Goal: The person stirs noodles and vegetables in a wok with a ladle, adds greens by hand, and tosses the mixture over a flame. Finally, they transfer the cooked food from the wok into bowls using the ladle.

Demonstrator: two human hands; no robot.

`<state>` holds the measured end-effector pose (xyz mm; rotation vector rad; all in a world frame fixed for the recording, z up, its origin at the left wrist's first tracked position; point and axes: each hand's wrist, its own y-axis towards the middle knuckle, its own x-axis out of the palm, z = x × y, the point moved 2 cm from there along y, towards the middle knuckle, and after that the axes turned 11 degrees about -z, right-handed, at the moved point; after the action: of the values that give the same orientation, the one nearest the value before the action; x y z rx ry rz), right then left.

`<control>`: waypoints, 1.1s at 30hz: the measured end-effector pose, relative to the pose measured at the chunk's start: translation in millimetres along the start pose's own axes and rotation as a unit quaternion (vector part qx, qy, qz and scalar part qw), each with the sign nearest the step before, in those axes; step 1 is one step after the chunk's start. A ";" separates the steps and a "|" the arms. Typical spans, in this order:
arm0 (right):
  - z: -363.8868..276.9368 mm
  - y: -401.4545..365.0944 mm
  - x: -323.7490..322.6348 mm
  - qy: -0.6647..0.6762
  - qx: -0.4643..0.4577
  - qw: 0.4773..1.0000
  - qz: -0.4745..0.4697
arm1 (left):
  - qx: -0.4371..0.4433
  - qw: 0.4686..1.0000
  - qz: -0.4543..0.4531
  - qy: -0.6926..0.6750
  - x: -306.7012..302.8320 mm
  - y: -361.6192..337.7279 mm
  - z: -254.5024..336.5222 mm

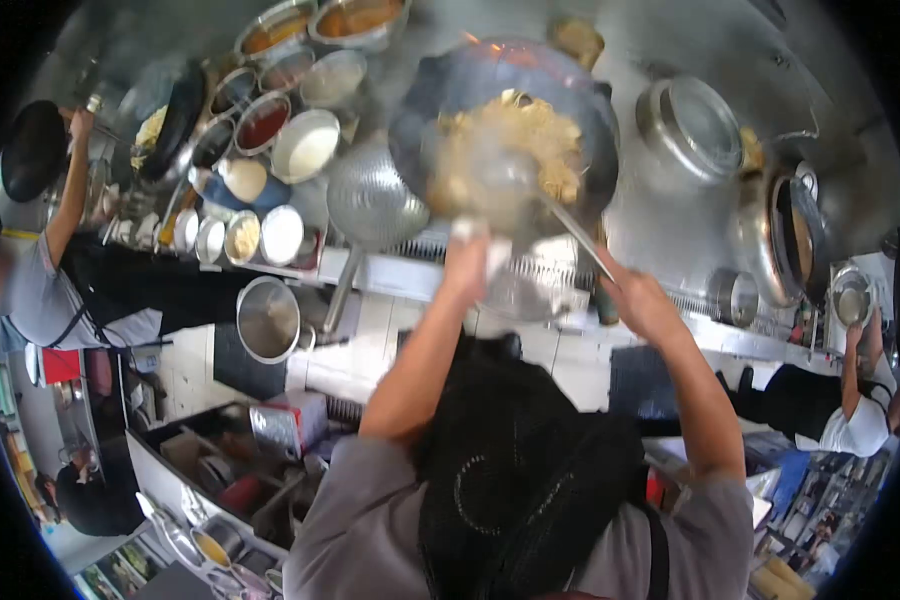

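A dark wok point(405, 140) full of browned, chopped food point(545, 140) sits over the burner, with steam blurring its near half. My left hand point(465, 270) is closed at the wok's near edge, with a white cloth point(496, 256) between hand and metal. The exact grip under the cloth is hidden. My right hand point(638, 302) is wrapped around the long handle of a ladle point(580, 235). The ladle's bowl is in the food, smeared by motion.
Flames point(495, 48) show behind the wok. A perforated strainer point(370, 195) lies to its left, near sauce bowls point(263, 124). A lidded pot point(698, 130) stands to the right. Co-workers are at far left point(50, 280) and far right point(845, 415). A steel pot point(267, 320) sits left, below the counter.
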<state>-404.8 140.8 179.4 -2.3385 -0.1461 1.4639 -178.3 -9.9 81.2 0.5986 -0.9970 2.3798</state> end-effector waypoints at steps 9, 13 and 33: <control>21.7 -1.6 -1.1 -0.079 -0.010 0.997 -0.009 | 0.039 0.998 0.022 0.046 -9.7 -39.0 -47.1; 19.9 -19.5 -39.1 -0.047 -0.004 0.999 -0.013 | 0.094 0.983 -0.010 0.157 7.3 -41.2 -28.4; -8.4 10.0 -26.5 -0.054 -0.044 0.997 -0.035 | 0.126 0.991 -0.002 0.047 -4.0 -4.9 -20.2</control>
<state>-410.4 121.9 201.5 -2.2965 -0.3233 1.5806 -176.4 7.1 68.6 0.5711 -0.6604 2.5252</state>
